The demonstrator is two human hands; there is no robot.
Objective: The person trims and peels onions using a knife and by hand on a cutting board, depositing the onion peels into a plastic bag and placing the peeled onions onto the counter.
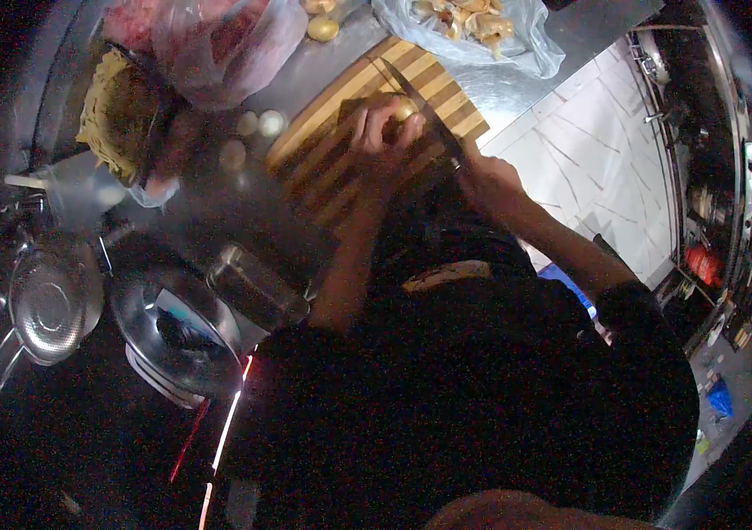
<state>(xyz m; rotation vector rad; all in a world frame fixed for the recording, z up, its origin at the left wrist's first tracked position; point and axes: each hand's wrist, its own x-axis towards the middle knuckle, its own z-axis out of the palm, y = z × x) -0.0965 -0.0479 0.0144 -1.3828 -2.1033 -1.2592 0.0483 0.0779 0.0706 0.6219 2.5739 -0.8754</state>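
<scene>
A striped wooden cutting board [305,132] lies on the metal counter. Over it, my left hand [382,132] has its fingers curled round a small yellowish onion [404,109]. My right hand [486,181] is closed on the handle of a long knife [411,95], whose dark blade slants across the board just right of the onion. Whether the blade touches the onion is not clear. Beyond the board's far edge sits another yellowish onion [323,28]. Pale round items [271,123] lie left of the board.
An open plastic bag [535,44] with brownish peels is at the top. A pinkish filled bag [226,53] stands at upper left. Metal bowls [173,331], a strainer [53,305] and a metal container [256,283] are at lower left. White tiled floor [601,159] shows at right.
</scene>
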